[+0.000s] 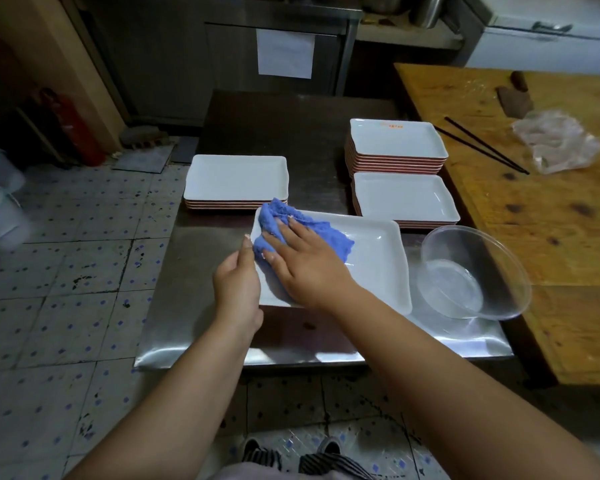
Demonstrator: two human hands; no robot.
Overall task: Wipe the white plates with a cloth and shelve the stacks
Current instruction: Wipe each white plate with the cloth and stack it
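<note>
A white rectangular plate (371,265) lies near the front of the steel table (201,265). My left hand (238,284) grips the plate's left edge. My right hand (305,263) lies flat on a blue cloth (329,233), pressing it onto the plate's left half. Behind the plate stands a low stack of white plates (236,178) at the left. Two more stacks stand at the right: a tall one (395,140) at the back and a shorter one (404,197) in front of it.
A clear plastic bowl (471,271) with a little water sits right of the plate, at the table's right edge. A wooden table (534,220) adjoins on the right, with black chopsticks (485,147), a cleaver (515,98) and crumpled plastic (558,140). A red fire extinguisher (73,129) stands far left.
</note>
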